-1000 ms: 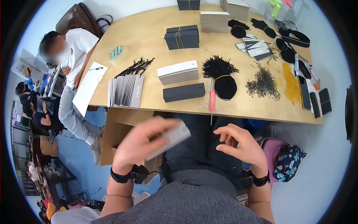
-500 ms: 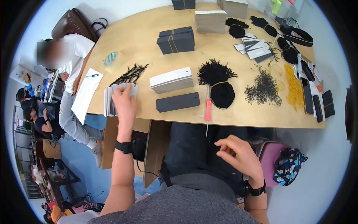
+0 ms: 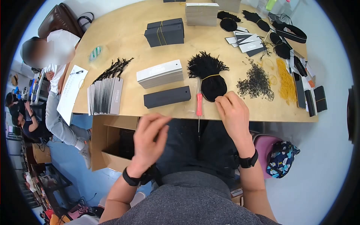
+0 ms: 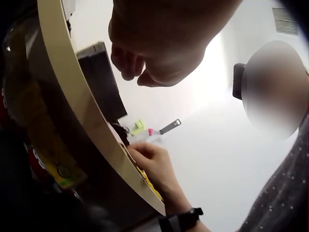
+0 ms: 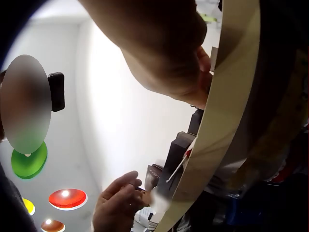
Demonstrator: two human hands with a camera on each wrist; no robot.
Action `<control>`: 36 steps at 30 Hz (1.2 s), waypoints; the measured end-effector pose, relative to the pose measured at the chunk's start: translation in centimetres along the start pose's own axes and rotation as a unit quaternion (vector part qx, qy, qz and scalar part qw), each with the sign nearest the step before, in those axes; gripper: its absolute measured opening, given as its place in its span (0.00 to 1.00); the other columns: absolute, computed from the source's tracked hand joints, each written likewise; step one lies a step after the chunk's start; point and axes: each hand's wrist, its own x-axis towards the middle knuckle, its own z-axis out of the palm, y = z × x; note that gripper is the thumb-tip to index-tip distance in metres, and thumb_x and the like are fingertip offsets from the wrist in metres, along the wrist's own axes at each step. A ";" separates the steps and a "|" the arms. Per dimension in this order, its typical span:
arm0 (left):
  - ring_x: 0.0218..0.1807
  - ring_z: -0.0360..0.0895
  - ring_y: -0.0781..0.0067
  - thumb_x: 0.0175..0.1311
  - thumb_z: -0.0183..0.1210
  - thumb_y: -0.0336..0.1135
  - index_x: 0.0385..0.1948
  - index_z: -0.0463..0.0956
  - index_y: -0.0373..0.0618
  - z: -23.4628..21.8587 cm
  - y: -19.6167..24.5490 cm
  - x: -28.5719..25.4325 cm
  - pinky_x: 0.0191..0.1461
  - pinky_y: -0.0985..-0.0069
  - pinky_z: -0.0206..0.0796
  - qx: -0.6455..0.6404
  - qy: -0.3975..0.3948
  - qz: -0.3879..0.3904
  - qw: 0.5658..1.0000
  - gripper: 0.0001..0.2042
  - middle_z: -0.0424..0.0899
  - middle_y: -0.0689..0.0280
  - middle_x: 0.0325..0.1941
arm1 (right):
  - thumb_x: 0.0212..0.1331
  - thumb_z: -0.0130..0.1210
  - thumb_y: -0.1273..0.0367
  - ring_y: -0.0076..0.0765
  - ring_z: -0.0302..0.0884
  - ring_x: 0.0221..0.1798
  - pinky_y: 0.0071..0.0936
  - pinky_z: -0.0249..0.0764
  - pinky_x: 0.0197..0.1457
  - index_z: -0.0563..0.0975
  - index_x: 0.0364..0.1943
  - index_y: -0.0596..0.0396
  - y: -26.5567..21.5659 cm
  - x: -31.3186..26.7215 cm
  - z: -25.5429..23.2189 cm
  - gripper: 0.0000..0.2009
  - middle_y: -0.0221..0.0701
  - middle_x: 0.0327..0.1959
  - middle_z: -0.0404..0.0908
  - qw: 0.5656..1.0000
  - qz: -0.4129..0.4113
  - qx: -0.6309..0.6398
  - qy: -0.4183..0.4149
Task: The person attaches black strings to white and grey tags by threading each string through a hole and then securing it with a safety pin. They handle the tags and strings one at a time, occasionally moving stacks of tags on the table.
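My right hand (image 3: 222,100) reaches onto the table's near edge, and its fingertips pinch the near end of a black string bundle (image 3: 210,73) bound with a yellow band. My left hand (image 3: 155,126) hovers over my lap just below the table edge, fingers loose, holding nothing. A red-handled awl (image 3: 199,105) lies just left of the right hand, its needle sticking out past the edge. Beside it lie a black tag stack (image 3: 167,96) and a white tag stack (image 3: 160,74). From the left wrist view the right hand (image 4: 149,155) shows at the table edge (image 4: 82,101).
A row of strung tags (image 3: 105,95) stands at the left near edge above an open cardboard box (image 3: 112,138). Loose black loops (image 3: 257,82), yellow bands (image 3: 285,80) and more tag stacks (image 3: 165,33) fill the far table. A seated person (image 3: 52,67) is at the left.
The left hand put its grey tag onto the row at the left and came back empty over the lap. The right hand rose from the lap to the string bundle.
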 end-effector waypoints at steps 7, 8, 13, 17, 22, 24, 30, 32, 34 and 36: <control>0.39 0.83 0.71 0.66 0.55 0.20 0.49 0.81 0.38 2.8 3.3 0.3 0.42 0.77 0.74 -0.260 -0.158 -0.121 0.945 0.12 0.83 0.60 0.40 | 0.50 0.63 0.75 0.42 0.74 0.31 0.35 0.72 0.35 0.77 0.31 0.54 -1.3 -0.4 -1.1 0.06 0.32 0.28 0.70 1.000 -0.003 0.009 0.009; 0.39 0.84 0.71 0.71 0.52 0.24 0.51 0.79 0.36 3.2 3.3 0.8 0.43 0.77 0.76 -0.321 -0.202 -0.204 0.903 0.12 0.84 0.59 0.42 | 0.50 0.63 0.75 0.42 0.74 0.31 0.35 0.72 0.35 0.77 0.31 0.54 -1.6 -0.6 -1.4 0.06 0.32 0.28 0.70 1.000 -0.003 0.007 0.008; 0.48 0.84 0.67 0.79 0.44 0.41 0.56 0.74 0.30 5.5 2.3 2.3 0.51 0.74 0.76 -0.539 -0.292 -0.344 0.711 0.20 0.85 0.54 0.47 | 0.47 0.64 0.74 0.39 0.73 0.30 0.34 0.68 0.31 0.77 0.32 0.55 -3.6 -2.1 -3.2 0.08 0.31 0.28 0.71 0.996 -0.081 0.039 0.007; 0.44 0.83 0.68 0.78 0.47 0.41 0.55 0.75 0.32 6.8 1.9 2.7 0.53 0.73 0.75 -0.556 -0.272 -0.407 0.671 0.19 0.85 0.57 0.43 | 0.44 0.64 0.75 0.33 0.72 0.29 0.30 0.65 0.29 0.77 0.31 0.54 -5.3 -3.8 -4.0 0.09 0.29 0.27 0.69 0.988 -0.139 0.065 -0.010; 0.40 0.82 0.72 0.76 0.50 0.39 0.54 0.77 0.34 6.7 1.6 3.3 0.48 0.75 0.74 -0.573 -0.262 -0.425 0.650 0.17 0.84 0.64 0.38 | 0.45 0.63 0.73 0.31 0.70 0.29 0.27 0.63 0.30 0.76 0.31 0.54 -7.0 -5.8 -4.1 0.09 0.28 0.27 0.67 0.974 -0.162 0.134 -0.078; 0.34 0.77 0.76 0.76 0.52 0.38 0.53 0.77 0.35 6.6 1.9 3.6 0.40 0.79 0.70 -0.566 -0.236 -0.447 0.651 0.16 0.82 0.68 0.33 | 0.45 0.63 0.73 0.31 0.69 0.29 0.27 0.63 0.30 0.76 0.31 0.54 -7.6 -6.7 -3.4 0.09 0.27 0.27 0.66 0.969 -0.169 0.152 -0.092; 0.29 0.67 0.84 0.75 0.53 0.35 0.47 0.80 0.33 6.2 1.6 2.6 0.34 0.85 0.60 -0.511 -0.233 -0.371 0.739 0.13 0.78 0.70 0.28 | 0.50 0.66 0.71 0.33 0.76 0.31 0.28 0.71 0.32 0.78 0.33 0.53 -7.5 -6.3 -3.2 0.09 0.30 0.31 0.75 0.961 -0.090 0.245 -0.092; 0.29 0.67 0.85 0.75 0.53 0.34 0.46 0.81 0.33 5.9 1.8 2.1 0.34 0.86 0.59 -0.498 -0.227 -0.358 0.756 0.12 0.78 0.71 0.28 | 0.52 0.67 0.74 0.36 0.79 0.33 0.29 0.75 0.33 0.80 0.38 0.56 -6.7 -5.1 -4.7 0.10 0.34 0.35 0.78 0.965 0.046 0.253 -0.059; 0.30 0.67 0.86 0.74 0.53 0.32 0.44 0.82 0.35 5.4 2.1 1.9 0.34 0.86 0.58 -0.473 -0.219 -0.340 0.783 0.11 0.78 0.71 0.27 | 0.56 0.65 0.75 0.27 0.75 0.31 0.22 0.71 0.33 0.80 0.41 0.59 -5.8 -3.9 -5.4 0.09 0.33 0.34 0.76 0.949 0.152 0.276 -0.031; 0.30 0.67 0.86 0.74 0.53 0.32 0.44 0.82 0.35 4.9 2.3 1.7 0.34 0.86 0.58 -0.462 -0.225 -0.332 0.791 0.11 0.78 0.71 0.28 | 0.59 0.64 0.74 0.22 0.73 0.30 0.20 0.69 0.33 0.79 0.41 0.60 -4.5 -3.1 -5.3 0.09 0.31 0.34 0.75 0.942 0.185 0.279 -0.028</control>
